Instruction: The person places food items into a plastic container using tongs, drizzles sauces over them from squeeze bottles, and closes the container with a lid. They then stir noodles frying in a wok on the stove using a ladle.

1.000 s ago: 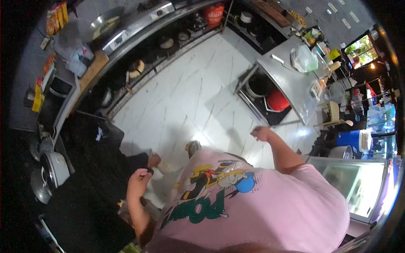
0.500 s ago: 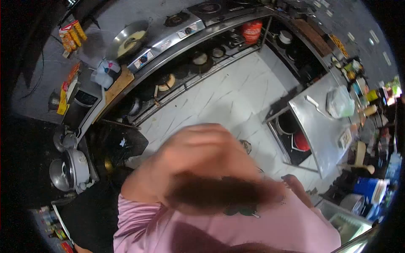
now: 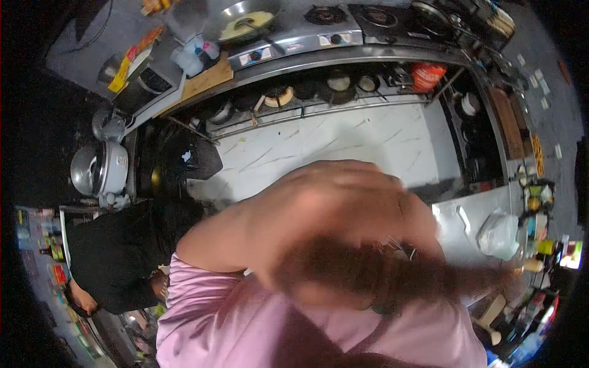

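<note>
My left hand (image 3: 356, 202) is raised very close to the camera, smeared by motion. The forearm comes from the pink sleeve (image 3: 199, 294) at lower left and crosses the middle of the view. Its fingers cannot be made out, nor whether they hold anything. Right of it, a dark, blurred skin-coloured shape (image 3: 469, 279) reaches toward the steel table (image 3: 445, 230); my right hand cannot be made out clearly there. Below both lies the front of the pink shirt (image 3: 257, 334).
A co-worker in a black shirt (image 3: 116, 257) stands at left, a hand (image 3: 83, 297) low beside them. Stoves (image 3: 294, 43) and a wok (image 3: 245, 24) line the back. A plastic bag (image 3: 500, 233) sits on the steel table; white floor (image 3: 331, 132) lies between.
My left hand has risen from low at the left to close before the camera, then moved right. The view has turned, bringing more stove and the co-worker's torso into sight.
</note>
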A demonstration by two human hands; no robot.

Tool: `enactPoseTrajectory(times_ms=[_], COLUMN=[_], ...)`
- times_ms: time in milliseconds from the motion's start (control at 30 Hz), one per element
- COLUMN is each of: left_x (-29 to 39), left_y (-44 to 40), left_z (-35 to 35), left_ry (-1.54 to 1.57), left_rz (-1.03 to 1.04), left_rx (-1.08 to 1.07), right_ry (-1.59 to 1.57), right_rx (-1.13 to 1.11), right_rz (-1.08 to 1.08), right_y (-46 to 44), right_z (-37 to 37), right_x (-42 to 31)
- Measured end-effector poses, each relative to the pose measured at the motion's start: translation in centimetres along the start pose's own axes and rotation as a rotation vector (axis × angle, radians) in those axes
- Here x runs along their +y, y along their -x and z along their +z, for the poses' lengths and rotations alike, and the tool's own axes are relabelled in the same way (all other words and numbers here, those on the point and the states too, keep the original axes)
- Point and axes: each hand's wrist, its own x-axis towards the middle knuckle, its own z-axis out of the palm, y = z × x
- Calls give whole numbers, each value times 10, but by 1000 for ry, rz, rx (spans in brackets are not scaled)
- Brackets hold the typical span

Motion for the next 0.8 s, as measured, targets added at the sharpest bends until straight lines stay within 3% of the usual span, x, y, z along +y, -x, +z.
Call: enactPoseTrajectory(times_ms=[33,67,133,267,300,333,367,400,433,467,500,533,567,633,800], left_x=[-17,-34,-84,-243,-284,-314,-345,-373,-388,-397,-386,-375,-365,-358,-366], left_y=[11,22,61,225,276,328,383,432,488,534,554,560,564,570,548], left_z=[0,-1,-8,-7,-13,-10,-13,-9,2,8,9,4,-2,-11,-56], left_ry=[-41,-83,-271,-583,-561,-529,-513,-472,-325,-182,31,282,458,627,659], left_rz=[-47,-93,-376,-1017,-1217,-1323,-1399,-1525,-1589,-1627,-1711,-1817,-1876,-1919,-1966], left_rx=[-2,-6,-98,-92,-240,-201,-322,-379,-169,52,223,400,530,635,735], right_ry=[-40,-237,-623,-503,-432,-327,-238,-325,-358,-240,-172,-256,-113,-96,97], right_rx=[20,-76,-154,34,83,107,203,260,229,340,455,399,462,299,82], right_rz=[-74,91,481,343,259,118,15,63,123,146,82,168,149,202,232], right_y=[-40,-78,-158,-321,-362,-409,-446,-476,-518,-564,-594,-622,-676,-740,-834], right_z=[-17,-49,-133,-298,-335,-366,-403,-444,-474,-483,-506,-533,-526,-547,-555], right_x=[14,12,-11,-75,-90,-96,-113,-144,-161,-160,-180,-200,-186,-195,-192])
